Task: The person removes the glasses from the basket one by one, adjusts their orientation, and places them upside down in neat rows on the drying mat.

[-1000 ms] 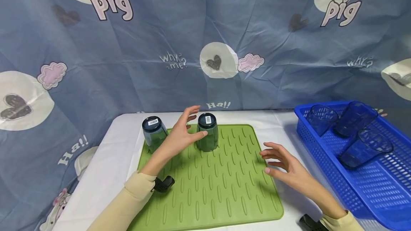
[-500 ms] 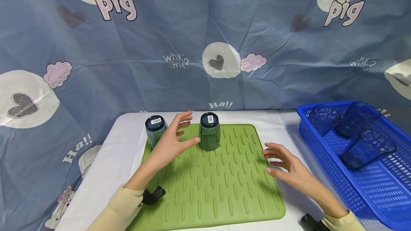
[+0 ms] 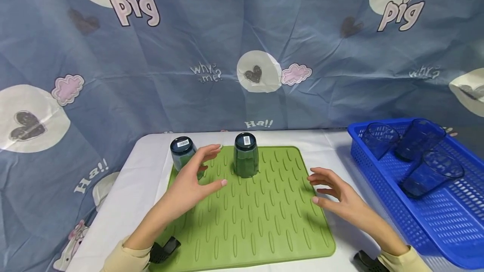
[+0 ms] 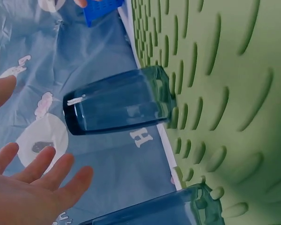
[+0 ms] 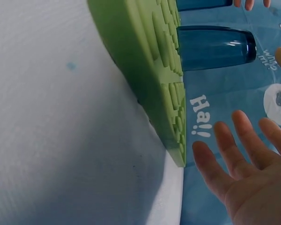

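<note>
Two blue-tinted drinking glasses stand upside down on a green ridged mat (image 3: 264, 213). One glass (image 3: 245, 156) is at the mat's back middle; the other glass (image 3: 181, 154), at the back left, is partly hidden by my left hand (image 3: 189, 186). That hand holds nothing, its fingers and thumb apart above the mat, and a gap separates it from the middle glass (image 4: 117, 103) in the left wrist view. My right hand (image 3: 340, 200) hovers at the mat's right edge with fingers loosely bent and nothing in them. In the right wrist view, the right hand (image 5: 253, 168) is likewise bare.
A blue plastic basket (image 3: 408, 226) stands on the right, with three glasses (image 3: 431, 173) leaning inside at its far end. White cloth (image 3: 106, 221) covers the table under the mat. A blue printed curtain (image 3: 211, 32) hangs behind the table.
My left hand has drawn back from the middle glass, toward me and to the left. Both glasses on the mat stay standing. The right hand is nearly still.
</note>
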A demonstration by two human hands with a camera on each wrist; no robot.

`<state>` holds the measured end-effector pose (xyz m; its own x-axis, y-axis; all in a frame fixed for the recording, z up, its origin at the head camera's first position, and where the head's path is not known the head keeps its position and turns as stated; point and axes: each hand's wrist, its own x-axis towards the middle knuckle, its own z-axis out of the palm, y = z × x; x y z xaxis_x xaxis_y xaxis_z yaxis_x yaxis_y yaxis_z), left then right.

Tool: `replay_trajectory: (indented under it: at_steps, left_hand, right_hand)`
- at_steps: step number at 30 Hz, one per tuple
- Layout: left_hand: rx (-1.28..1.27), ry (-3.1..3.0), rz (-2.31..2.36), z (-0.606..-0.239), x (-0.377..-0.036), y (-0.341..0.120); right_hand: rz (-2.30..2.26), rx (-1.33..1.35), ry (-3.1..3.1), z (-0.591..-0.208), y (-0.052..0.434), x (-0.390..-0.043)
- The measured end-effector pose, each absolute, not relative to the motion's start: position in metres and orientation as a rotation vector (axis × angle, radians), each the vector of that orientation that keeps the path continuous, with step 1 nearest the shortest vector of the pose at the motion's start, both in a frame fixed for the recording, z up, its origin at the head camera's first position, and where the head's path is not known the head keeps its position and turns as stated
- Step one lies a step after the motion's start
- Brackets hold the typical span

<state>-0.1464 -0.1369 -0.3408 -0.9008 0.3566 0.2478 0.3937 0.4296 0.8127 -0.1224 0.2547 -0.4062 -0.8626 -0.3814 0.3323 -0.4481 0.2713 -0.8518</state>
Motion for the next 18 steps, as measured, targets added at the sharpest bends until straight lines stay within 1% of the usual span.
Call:
replay_trajectory:
  at_steps: [9, 18]
  left_hand:
    - [-0.693, -2.699, -1.52, -0.351, -0.123, -0.142]
    - [-0.793, -2.675, -1.589, -0.359, -0.11, -0.14]
  right_hand:
    - [1.618, 0.777, -2.474, -0.399, 0.253, -0.12]
    - [1.543, 0.786, -2.473, -0.382, 0.25, -0.112]
